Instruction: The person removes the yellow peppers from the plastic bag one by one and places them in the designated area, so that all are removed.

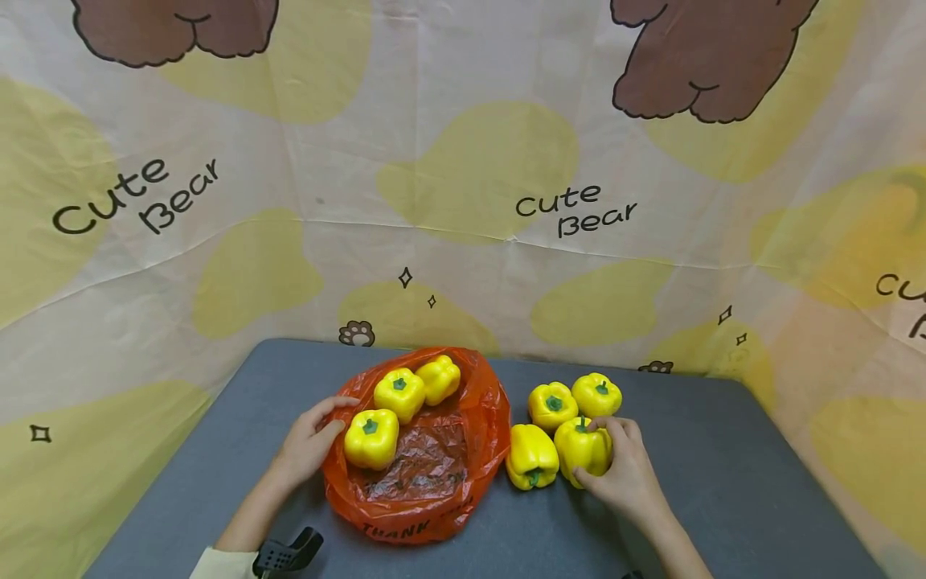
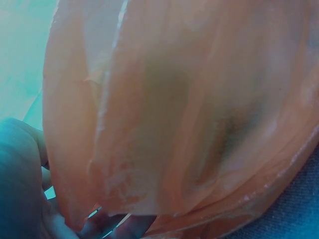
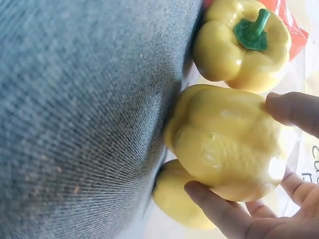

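Red bag (image 1: 490, 438) holds three peppers (image 1: 371, 441); your left hand (image 1: 305, 446) pinches its rim, right hand (image 1: 631, 474) grips another pepper (image 1: 581, 452). Grey table (image 1: 731, 482), bear-print cloth (image 1: 477, 173).

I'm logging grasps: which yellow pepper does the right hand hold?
The front-right yellow pepper of the four beside the red bag. The right hand grips only this one; the other three rest ungripped on the table.

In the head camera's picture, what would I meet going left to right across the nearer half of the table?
Left hand, red plastic bag, yellow pepper on its side, gripped yellow pepper, right hand.
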Available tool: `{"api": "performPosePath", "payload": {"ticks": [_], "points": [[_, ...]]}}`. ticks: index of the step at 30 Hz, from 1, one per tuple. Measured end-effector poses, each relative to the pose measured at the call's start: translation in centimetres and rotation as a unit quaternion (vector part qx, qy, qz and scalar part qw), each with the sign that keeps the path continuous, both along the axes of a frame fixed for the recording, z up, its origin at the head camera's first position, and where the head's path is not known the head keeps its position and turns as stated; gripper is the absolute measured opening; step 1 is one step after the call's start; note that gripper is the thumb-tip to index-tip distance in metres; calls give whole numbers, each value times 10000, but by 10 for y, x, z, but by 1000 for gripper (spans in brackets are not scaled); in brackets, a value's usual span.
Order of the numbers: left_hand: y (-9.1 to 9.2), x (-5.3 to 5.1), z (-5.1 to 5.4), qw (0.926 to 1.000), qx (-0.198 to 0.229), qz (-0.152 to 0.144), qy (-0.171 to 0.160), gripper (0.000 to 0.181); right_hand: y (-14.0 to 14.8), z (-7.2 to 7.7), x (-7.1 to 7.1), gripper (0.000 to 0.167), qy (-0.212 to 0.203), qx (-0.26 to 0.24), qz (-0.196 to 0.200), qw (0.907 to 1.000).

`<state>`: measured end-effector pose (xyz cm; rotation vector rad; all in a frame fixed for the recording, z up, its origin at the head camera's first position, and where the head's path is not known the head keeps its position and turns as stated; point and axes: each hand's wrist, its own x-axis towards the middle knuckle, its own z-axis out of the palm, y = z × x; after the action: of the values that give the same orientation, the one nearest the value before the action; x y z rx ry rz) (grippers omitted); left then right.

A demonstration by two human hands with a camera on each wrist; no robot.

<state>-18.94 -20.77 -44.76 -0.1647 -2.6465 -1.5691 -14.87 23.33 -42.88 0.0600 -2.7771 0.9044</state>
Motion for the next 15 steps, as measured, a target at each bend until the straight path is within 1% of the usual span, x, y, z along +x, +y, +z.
{"api": "performPosePath", "payload": {"ticks": [11,15], "points": [[-1,-1,-2,10000,37,4,12,30,1,-4,-1,64,111,56,57,9999],[-1,0,-2,9999,104,-10,-13,30,2,-5,-1,67,193,64,80,9998]]}}
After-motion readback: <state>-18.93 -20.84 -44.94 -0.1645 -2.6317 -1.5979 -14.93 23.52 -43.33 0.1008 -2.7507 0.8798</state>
